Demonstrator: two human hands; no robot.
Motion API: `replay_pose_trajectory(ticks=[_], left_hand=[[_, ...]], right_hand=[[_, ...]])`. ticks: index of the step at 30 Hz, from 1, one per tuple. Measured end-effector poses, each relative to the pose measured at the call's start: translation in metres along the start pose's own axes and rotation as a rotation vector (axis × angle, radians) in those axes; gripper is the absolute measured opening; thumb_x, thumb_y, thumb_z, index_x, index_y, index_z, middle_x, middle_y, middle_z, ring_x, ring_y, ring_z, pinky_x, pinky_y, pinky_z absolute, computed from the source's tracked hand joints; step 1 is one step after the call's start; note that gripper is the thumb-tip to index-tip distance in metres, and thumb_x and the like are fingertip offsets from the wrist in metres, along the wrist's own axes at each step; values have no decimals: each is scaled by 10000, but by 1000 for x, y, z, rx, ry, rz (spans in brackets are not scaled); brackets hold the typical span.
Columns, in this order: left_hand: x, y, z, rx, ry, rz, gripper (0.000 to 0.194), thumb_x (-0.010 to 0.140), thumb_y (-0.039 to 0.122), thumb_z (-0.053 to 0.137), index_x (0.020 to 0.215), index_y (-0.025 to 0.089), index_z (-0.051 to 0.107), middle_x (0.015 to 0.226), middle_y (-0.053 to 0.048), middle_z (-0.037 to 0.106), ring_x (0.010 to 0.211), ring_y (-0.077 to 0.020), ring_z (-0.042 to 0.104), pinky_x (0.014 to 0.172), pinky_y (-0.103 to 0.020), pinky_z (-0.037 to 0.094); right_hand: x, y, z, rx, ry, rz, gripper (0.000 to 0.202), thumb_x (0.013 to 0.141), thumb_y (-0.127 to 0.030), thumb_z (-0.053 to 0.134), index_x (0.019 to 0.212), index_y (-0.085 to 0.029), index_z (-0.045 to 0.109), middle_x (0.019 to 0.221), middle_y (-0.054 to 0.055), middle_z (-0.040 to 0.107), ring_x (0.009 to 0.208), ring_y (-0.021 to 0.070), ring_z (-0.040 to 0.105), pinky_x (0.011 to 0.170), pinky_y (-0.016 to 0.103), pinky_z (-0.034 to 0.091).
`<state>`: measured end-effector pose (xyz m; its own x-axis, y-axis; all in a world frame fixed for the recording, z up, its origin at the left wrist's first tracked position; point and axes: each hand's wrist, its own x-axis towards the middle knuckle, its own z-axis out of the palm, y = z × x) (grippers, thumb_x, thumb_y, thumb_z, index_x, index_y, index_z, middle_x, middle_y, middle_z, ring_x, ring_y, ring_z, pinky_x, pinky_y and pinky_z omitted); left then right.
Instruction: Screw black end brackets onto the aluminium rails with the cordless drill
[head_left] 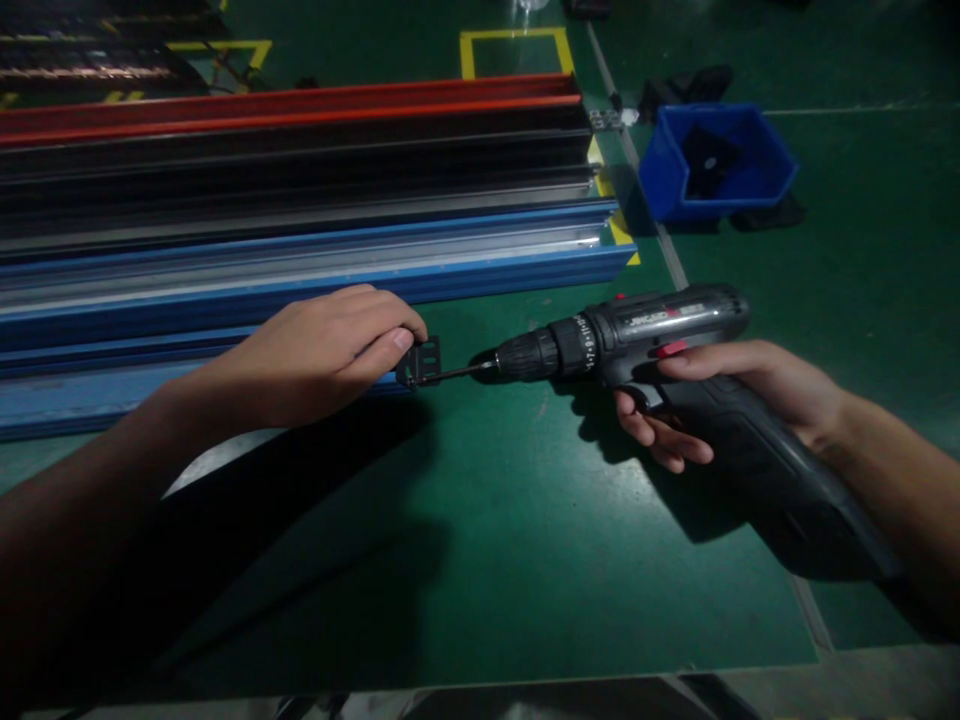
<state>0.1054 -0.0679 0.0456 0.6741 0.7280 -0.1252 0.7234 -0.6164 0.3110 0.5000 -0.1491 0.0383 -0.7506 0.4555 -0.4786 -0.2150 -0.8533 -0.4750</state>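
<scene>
My right hand [720, 400] is wrapped round the grip of a black cordless drill [675, 315], its index finger near the trigger and its thumb by the red switch. The drill lies level, chuck pointing left. From the chuck a thin driver bit [465, 370] reaches to the lower part of a small black slotted bracket [429, 357]. Thumb and fingers of my left hand [330, 350] pinch this bracket at the right end of the nearest blue metal profile [360, 395]. A screw at the bit's tip is too small to make out.
Behind my left hand lie more long profiles: a blue one [487, 275], black ones [300, 160] and a red one [300, 110]. A blue bin [675, 185] with dark parts in it stands at the back right. Yellow tape [514, 35] marks the green table [562, 580].
</scene>
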Motion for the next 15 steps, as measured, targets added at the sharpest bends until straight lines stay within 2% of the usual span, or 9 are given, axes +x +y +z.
replay_pose_trajectory(ticks=[9, 15], left_hand=[[0, -2, 1, -4, 0, 0, 449, 1068, 494, 317, 1192, 295, 699, 1222, -35, 753, 1167, -290, 672, 1040, -411, 490], [0, -4, 2, -12, -4, -15, 434, 1067, 491, 333, 1196, 290, 696, 1230, -33, 743, 1168, -294, 669, 1032, -416, 488]], right_hand=[[2, -1, 1, 5, 1, 13, 315, 1022, -295, 634, 1137, -31, 761, 1000, 149, 808, 701, 149, 757, 789, 288, 642], [0, -1, 2, 9, 20, 10, 315, 1019, -293, 647, 1137, -21, 753, 996, 160, 802, 703, 156, 758, 796, 294, 647]])
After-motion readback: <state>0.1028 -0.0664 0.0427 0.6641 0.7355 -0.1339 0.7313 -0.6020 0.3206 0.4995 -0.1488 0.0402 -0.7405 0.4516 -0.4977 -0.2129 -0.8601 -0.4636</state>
